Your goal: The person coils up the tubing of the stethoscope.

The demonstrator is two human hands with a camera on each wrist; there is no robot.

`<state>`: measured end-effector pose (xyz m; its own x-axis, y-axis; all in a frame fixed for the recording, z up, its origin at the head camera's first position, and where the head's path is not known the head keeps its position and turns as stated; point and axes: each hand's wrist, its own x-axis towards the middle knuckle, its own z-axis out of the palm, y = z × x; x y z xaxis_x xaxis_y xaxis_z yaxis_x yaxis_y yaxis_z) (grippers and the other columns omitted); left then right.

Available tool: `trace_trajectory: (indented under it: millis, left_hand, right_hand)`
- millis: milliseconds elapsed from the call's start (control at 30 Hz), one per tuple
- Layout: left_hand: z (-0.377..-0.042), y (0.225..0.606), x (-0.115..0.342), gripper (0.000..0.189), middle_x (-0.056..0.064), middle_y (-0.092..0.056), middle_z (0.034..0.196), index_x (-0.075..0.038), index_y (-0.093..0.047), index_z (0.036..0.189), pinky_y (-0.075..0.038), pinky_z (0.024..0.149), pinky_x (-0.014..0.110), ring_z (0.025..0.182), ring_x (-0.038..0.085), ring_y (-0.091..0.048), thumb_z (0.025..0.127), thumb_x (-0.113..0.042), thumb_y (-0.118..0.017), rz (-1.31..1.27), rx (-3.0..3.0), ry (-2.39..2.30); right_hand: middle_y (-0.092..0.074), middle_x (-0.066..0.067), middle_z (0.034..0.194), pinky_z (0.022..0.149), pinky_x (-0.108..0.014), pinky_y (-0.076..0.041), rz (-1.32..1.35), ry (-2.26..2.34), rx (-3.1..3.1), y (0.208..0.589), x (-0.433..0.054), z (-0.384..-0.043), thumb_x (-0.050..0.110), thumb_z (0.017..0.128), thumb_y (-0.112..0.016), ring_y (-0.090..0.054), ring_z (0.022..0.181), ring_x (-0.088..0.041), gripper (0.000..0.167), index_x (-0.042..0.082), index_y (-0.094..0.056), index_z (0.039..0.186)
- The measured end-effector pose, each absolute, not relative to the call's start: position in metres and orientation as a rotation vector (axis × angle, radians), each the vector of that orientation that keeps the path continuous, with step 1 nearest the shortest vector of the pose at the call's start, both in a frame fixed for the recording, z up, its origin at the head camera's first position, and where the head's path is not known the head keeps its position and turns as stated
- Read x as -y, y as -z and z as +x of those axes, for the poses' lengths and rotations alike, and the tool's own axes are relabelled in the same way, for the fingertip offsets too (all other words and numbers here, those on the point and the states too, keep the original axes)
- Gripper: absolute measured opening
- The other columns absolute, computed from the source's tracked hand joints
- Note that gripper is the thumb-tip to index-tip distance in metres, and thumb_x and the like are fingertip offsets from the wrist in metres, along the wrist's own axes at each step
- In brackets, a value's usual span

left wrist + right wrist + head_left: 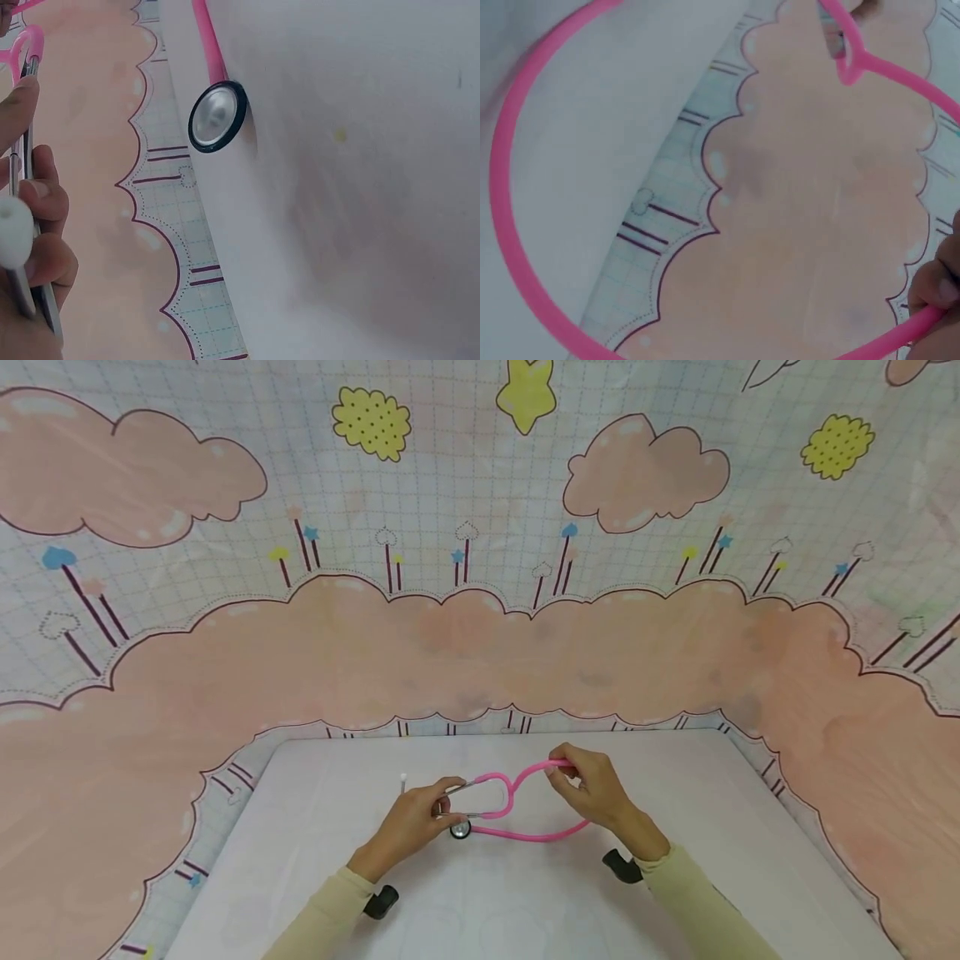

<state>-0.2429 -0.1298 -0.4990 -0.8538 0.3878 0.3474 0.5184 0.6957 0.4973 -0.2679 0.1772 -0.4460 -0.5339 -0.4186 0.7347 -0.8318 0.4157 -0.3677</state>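
A pink stethoscope (511, 791) is held up over the white table between both hands. My left hand (411, 820) grips its metal ear tubes (27, 150), fingers and thumb curled around them. One white ear tip (13, 231) pokes out beside that hand. The round chest piece (217, 118), silver with a black rim, hangs just below the left fingers in the head view. Over on the right, my right hand (596, 787) pinches the pink tubing (907, 330) between thumb and fingers. From there the tube loops down and back left to the chest piece.
The white table (480, 910) lies beneath both hands. Behind and around it spreads a cloth (480, 652) printed with peach clouds, stars and a grid. Black wrist-worn pieces (381, 902) show under each forearm.
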Motion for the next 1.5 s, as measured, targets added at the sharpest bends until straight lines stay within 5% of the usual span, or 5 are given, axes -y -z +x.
trace_trajectory:
  millis: [567,867,1100,1500]
  left_hand:
    - [-0.237,0.494,0.120,0.051,-0.014,-0.055,0.071,-0.021,-0.063,0.122,-0.039,0.059,0.016,0.063,-0.002,-0.043,0.077,-0.036,-0.083,-0.892,2.606,0.833]
    - [-0.232,0.490,0.114,0.052,-0.011,-0.059,0.072,-0.017,-0.063,0.123,-0.042,0.059,0.016,0.062,0.007,-0.053,0.078,-0.036,-0.082,-0.932,2.574,0.886]
    - [-0.227,0.488,0.108,0.051,-0.006,-0.062,0.070,-0.016,-0.065,0.121,-0.041,0.058,0.014,0.060,0.002,-0.049,0.079,-0.042,-0.080,-0.967,2.515,0.880]
    - [-0.224,0.482,0.102,0.052,-0.009,-0.058,0.069,-0.015,-0.065,0.119,-0.039,0.058,0.012,0.058,0.004,-0.049,0.077,-0.040,-0.081,-0.995,2.392,0.906]
  right_hand:
    - [-0.060,-0.005,0.078,0.060,-0.019,-0.039,1.094,-1.217,2.212,0.403,-0.155,-0.254,-0.010,0.082,-0.069,-0.045,0.069,-0.008,0.020,0.002,-0.071,0.098]
    - [-0.058,-0.006,0.076,0.060,-0.018,-0.037,1.052,-1.224,2.221,0.416,-0.146,-0.270,-0.010,0.083,-0.068,-0.043,0.068,-0.006,0.020,0.001,-0.071,0.100]
    - [-0.067,-0.005,0.087,0.063,-0.019,-0.041,0.985,-1.328,2.332,0.438,-0.139,-0.284,0.001,0.089,-0.068,-0.047,0.072,-0.005,0.017,0.008,-0.073,0.104]
    - [-0.068,-0.006,0.085,0.059,-0.020,-0.041,1.025,-1.389,2.421,0.449,-0.127,-0.291,0.016,0.095,-0.065,-0.046,0.067,-0.006,0.016,0.007,-0.073,0.105]
